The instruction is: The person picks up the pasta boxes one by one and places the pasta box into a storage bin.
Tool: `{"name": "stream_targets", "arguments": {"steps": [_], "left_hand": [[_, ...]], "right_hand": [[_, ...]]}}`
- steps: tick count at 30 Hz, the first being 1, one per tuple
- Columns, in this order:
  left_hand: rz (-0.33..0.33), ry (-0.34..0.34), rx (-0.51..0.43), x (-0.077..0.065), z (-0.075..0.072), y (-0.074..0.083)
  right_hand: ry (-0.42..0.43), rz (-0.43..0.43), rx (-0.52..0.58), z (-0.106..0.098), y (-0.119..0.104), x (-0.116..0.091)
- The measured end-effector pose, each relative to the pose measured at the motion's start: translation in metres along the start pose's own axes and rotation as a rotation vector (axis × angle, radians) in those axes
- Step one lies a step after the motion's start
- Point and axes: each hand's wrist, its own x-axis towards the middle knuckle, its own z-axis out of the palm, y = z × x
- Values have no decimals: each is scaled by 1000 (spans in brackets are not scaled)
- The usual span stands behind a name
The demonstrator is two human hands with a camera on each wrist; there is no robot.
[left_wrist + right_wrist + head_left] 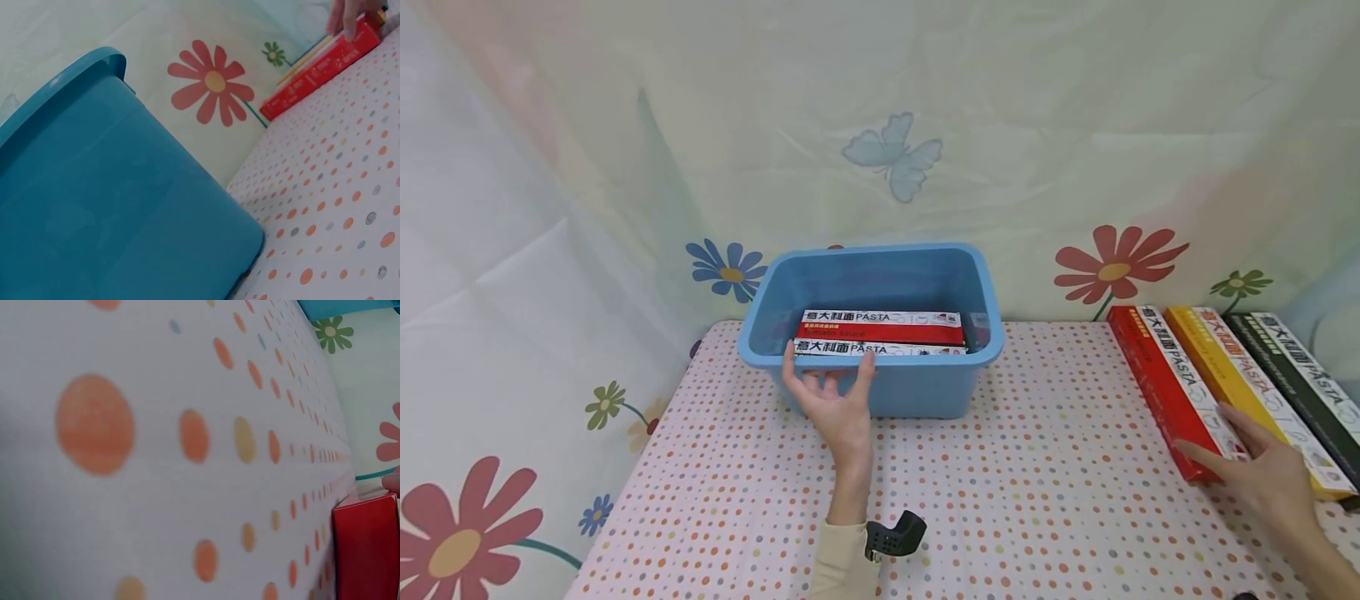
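Note:
A blue plastic bin stands on the table, with a red pasta box and another pasta box lying inside. My left hand holds the bin's near rim, thumb and one finger reaching over it; the other fingertips are partly hidden. At the right, my right hand spans the near end of a red pasta box, thumb at its left side and fingers at its right. In the left wrist view, fingers touch the top of that red box.
Beside the red box lie a yellow pasta box and a black pasta box, side by side. A dotted cloth covers the table. Behind the bin hangs a flower-printed curtain.

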Motion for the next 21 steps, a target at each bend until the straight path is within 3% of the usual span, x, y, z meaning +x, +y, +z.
{"name": "stream_targets", "arguments": {"steps": [6, 15, 21], "left_hand": [[4, -1, -4, 0, 0, -1], [11, -12, -21, -1, -1, -2], [4, 4, -29, 0, 0, 0]], "right_hand": [[-11, 101, 33, 3, 4, 1], [15, 113, 64, 5, 6, -2], [-22, 99, 59, 6, 0, -6]]}}
